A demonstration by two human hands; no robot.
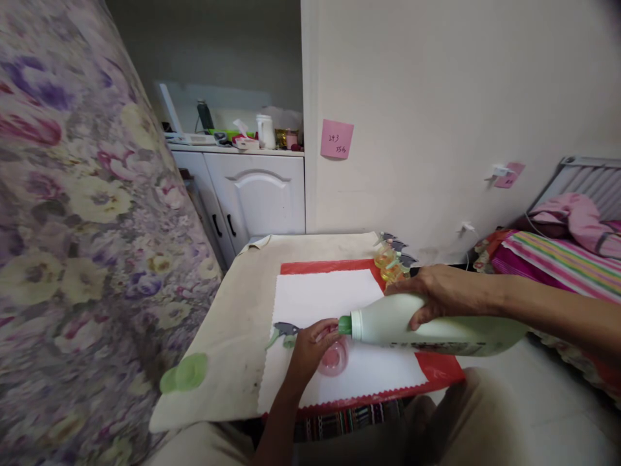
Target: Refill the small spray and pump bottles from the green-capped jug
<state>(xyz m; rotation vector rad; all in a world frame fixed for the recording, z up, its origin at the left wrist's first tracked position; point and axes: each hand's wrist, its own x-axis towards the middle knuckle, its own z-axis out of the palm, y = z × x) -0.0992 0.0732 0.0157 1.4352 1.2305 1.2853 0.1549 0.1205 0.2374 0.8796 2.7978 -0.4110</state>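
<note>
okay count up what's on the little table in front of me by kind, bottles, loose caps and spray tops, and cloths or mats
Bottles: 3 – big pale green bottle, small pink bottle, yellow spray bottle
Loose caps and spray tops: 2 – green cap, grey spray top
Cloths or mats: 2 – white cloth, red mat
Total: 7

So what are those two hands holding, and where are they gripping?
The right hand grips the pale green bottle around its body, tipped on its side. The left hand holds a small pink container at its top.
</note>
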